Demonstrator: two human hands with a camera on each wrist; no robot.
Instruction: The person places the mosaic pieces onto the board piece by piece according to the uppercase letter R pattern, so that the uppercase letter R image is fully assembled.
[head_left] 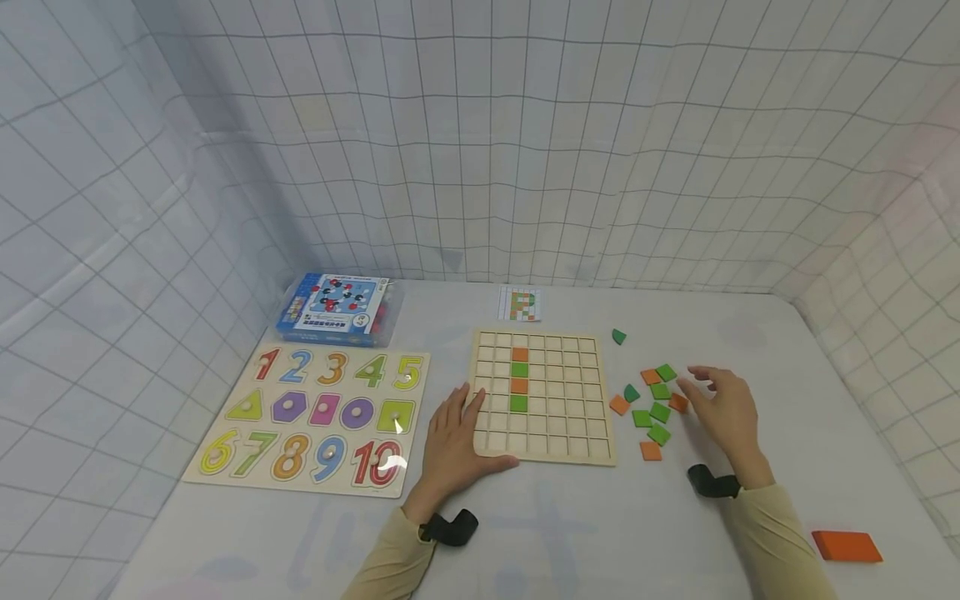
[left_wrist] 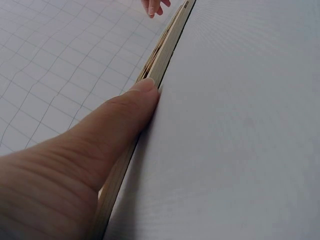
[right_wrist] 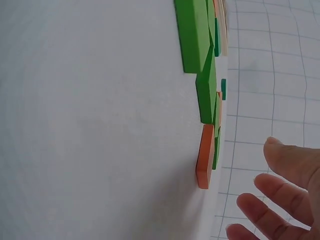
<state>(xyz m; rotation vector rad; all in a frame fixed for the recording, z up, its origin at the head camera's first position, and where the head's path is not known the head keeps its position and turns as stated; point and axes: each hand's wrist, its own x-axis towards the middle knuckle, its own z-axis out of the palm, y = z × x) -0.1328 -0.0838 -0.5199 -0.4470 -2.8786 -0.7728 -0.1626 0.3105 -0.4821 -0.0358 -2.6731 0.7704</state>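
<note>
A wooden grid board (head_left: 570, 400) lies in the middle of the table in the head view. One of its columns holds orange and green square tiles (head_left: 519, 386) in alternation. My left hand (head_left: 450, 446) rests at the board's lower left corner, fingers spread along the left side and thumb on the front edge, as the left wrist view also shows with the thumb (left_wrist: 125, 107). To the right, my right hand (head_left: 723, 412) hovers beside loose green tiles (head_left: 660, 412) and an orange tile (head_left: 678, 402). Its fingers are apart and hold nothing; in the right wrist view the thumb (right_wrist: 290, 160) is off the tiles.
A small pattern card (head_left: 520, 304) lies behind the board. On the left are a number-and-shape puzzle board (head_left: 315, 421) and a boxed set (head_left: 337, 308). Dark green quarter-round pieces (head_left: 618, 336) lie right of the board. An orange block (head_left: 847, 547) sits at the front right.
</note>
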